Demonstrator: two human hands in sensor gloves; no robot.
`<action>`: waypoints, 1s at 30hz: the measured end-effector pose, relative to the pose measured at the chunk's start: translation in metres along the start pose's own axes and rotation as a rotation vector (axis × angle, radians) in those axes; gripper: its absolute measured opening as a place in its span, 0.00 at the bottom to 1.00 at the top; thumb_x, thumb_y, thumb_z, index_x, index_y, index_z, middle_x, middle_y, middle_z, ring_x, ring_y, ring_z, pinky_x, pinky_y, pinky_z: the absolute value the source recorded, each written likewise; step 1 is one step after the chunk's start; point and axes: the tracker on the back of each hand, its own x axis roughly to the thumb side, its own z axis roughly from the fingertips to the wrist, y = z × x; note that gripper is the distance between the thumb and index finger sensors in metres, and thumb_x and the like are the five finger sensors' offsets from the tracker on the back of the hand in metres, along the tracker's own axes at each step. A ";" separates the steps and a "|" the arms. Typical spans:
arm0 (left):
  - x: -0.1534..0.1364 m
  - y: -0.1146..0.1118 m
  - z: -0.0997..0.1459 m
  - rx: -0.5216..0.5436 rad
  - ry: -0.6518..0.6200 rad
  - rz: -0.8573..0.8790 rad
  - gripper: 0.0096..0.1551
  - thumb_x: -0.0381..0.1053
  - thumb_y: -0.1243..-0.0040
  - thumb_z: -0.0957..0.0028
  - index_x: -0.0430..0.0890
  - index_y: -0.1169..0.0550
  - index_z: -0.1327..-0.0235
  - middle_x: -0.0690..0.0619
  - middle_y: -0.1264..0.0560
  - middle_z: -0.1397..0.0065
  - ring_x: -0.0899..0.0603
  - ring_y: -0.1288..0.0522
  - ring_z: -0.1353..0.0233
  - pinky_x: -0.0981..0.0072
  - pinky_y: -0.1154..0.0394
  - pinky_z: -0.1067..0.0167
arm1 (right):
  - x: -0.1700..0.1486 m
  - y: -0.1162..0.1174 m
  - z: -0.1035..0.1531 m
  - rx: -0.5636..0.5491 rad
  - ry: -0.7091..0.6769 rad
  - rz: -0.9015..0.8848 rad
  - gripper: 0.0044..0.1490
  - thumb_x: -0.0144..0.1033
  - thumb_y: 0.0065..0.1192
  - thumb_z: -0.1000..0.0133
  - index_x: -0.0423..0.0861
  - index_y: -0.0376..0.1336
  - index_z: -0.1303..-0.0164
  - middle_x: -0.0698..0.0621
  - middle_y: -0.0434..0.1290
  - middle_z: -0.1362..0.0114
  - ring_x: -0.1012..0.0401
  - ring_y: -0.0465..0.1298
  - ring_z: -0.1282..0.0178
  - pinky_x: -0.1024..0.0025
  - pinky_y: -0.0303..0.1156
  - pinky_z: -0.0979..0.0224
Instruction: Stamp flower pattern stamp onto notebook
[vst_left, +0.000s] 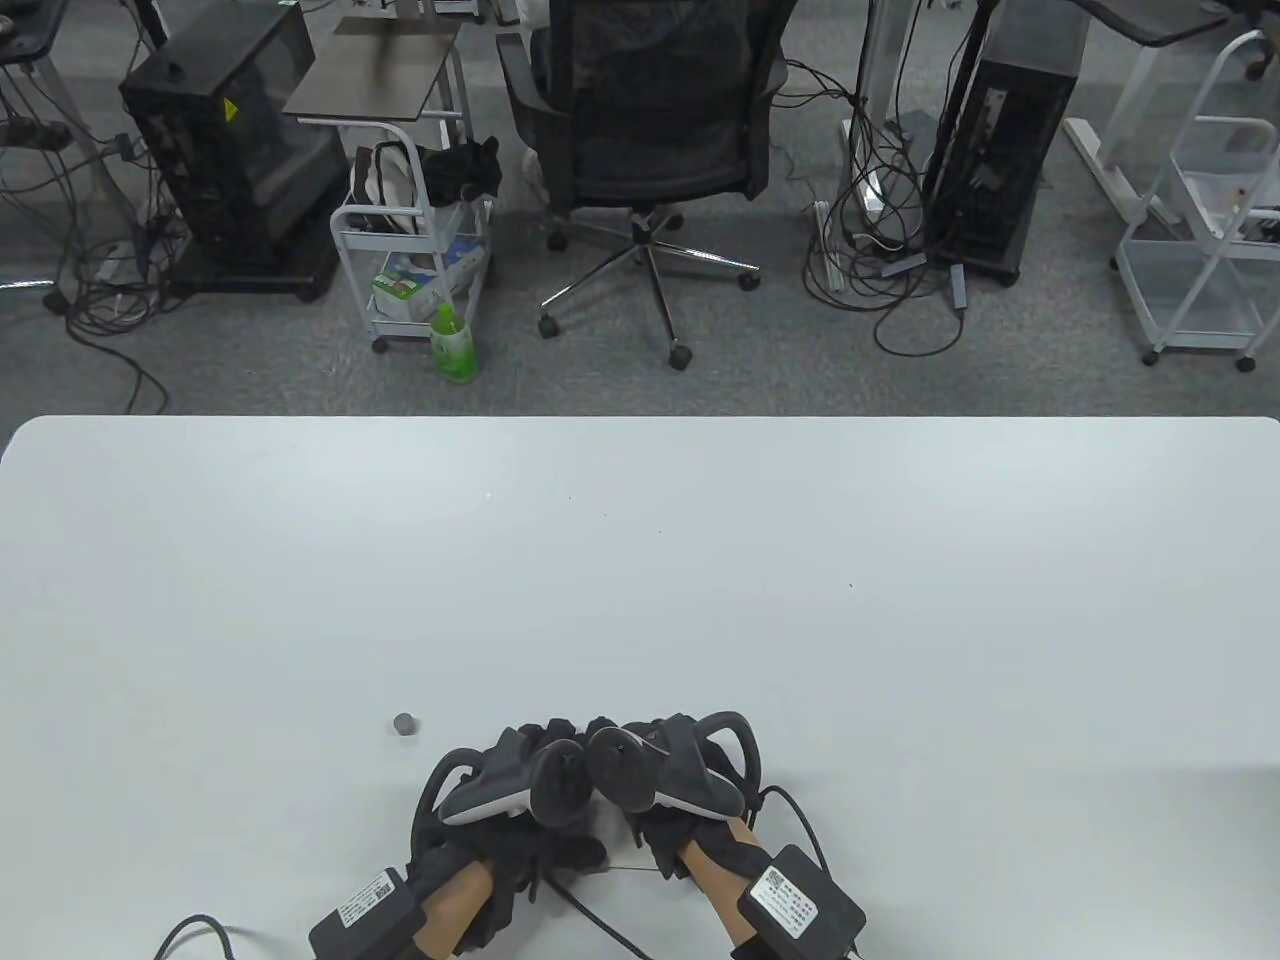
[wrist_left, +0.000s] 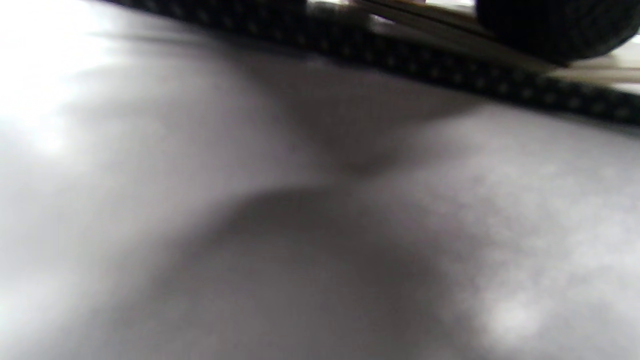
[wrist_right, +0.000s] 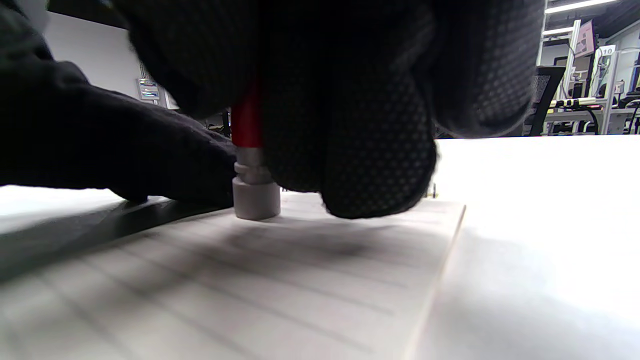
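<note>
Black dotted gloves (wrist_right: 380, 165), seemingly grey trackers (vst_left: 700, 775)

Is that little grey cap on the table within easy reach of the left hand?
Probably yes. The grey cap sits on bare table just beyond the left hand, with nothing between them, though that hand seems busy at the notebook.

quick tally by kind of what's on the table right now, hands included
Gloved hands: 2, the left hand and the right hand, close together at the near edge
Stamp: 1, the red and grey stamp, gripped by the right hand, base down on the page
Notebook: 1, the lined notebook, open
Small grey cap: 1, the grey cap, left of the hands
Total: 5
</note>
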 end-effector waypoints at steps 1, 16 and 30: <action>0.000 0.000 0.000 0.000 0.000 0.000 0.63 0.74 0.50 0.67 0.45 0.55 0.23 0.42 0.61 0.19 0.31 0.60 0.21 0.35 0.54 0.30 | 0.000 0.000 0.000 0.003 -0.001 -0.003 0.29 0.38 0.68 0.52 0.49 0.71 0.39 0.43 0.81 0.48 0.50 0.88 0.56 0.46 0.77 0.41; 0.000 0.000 0.000 0.000 0.000 0.000 0.63 0.74 0.50 0.67 0.45 0.55 0.23 0.42 0.61 0.19 0.31 0.60 0.21 0.35 0.54 0.30 | 0.004 0.005 -0.006 0.063 0.025 -0.034 0.28 0.35 0.67 0.52 0.47 0.70 0.39 0.40 0.80 0.48 0.49 0.87 0.55 0.47 0.77 0.39; 0.000 0.000 0.000 0.000 0.000 0.000 0.63 0.74 0.50 0.67 0.45 0.54 0.23 0.42 0.61 0.19 0.31 0.60 0.21 0.35 0.54 0.30 | 0.007 0.009 -0.006 0.050 0.031 -0.016 0.28 0.35 0.67 0.52 0.47 0.70 0.40 0.39 0.80 0.49 0.50 0.87 0.56 0.48 0.77 0.39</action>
